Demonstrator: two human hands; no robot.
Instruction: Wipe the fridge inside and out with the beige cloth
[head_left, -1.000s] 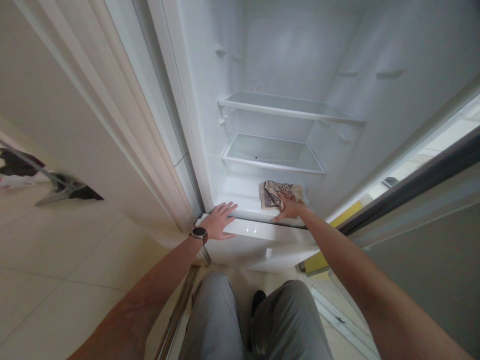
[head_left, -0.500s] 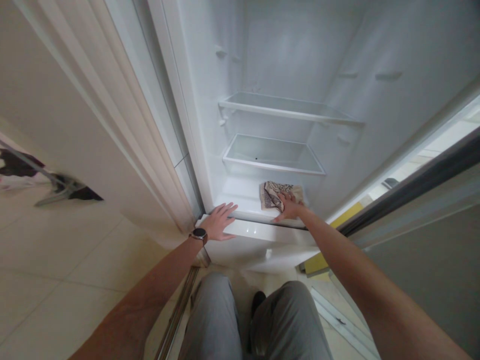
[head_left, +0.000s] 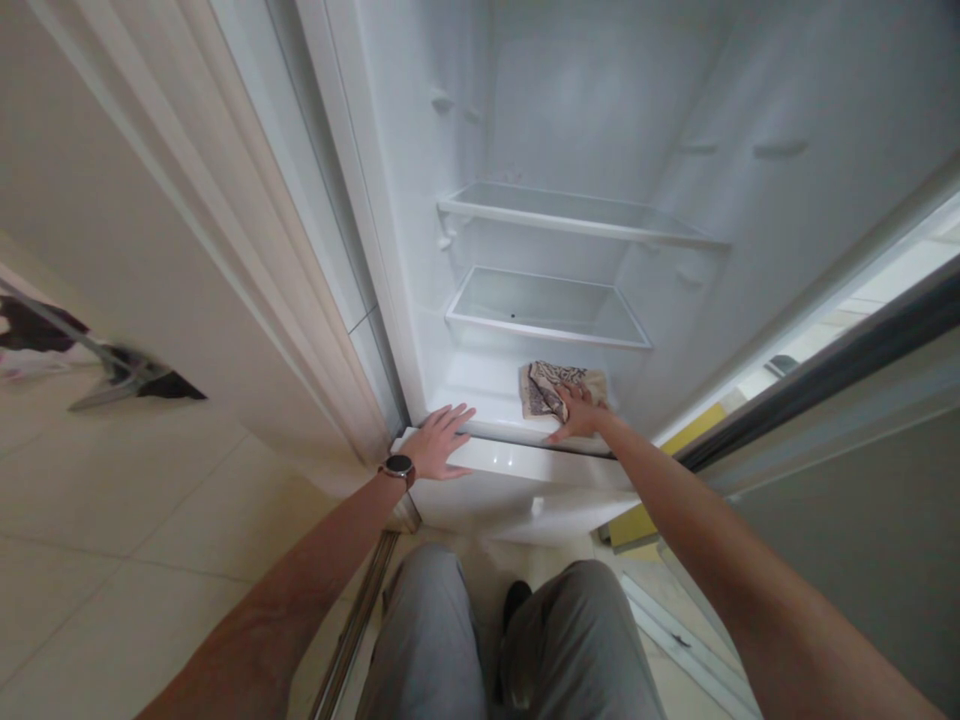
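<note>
My right hand (head_left: pixel 579 412) is on a folded beige and dark-brown patterned cloth (head_left: pixel 540 388), fingers curled over it and thumb out to the side. The cloth lies on the white floor of the open fridge compartment (head_left: pixel 480 382), toward its right side. My left hand (head_left: pixel 441 443), with a dark round watch (head_left: pixel 398 466) on its wrist, rests with spread fingers on the left end of the white drawer front's top edge (head_left: pixel 517 462). It holds nothing. The underside of the right fingers is hidden.
Above the cloth are a lower glass shelf (head_left: pixel 551 305) and an upper glass shelf (head_left: pixel 577 210). An open door (head_left: pixel 847 350) stands at the right, with something yellow (head_left: pixel 634 528) behind it. Metal rails (head_left: pixel 356 625) and a white strip (head_left: pixel 686 645) lie on the tiled floor.
Almost nothing differs. Both hands and the cloth stay where they were, and the view has shifted only very slightly.
</note>
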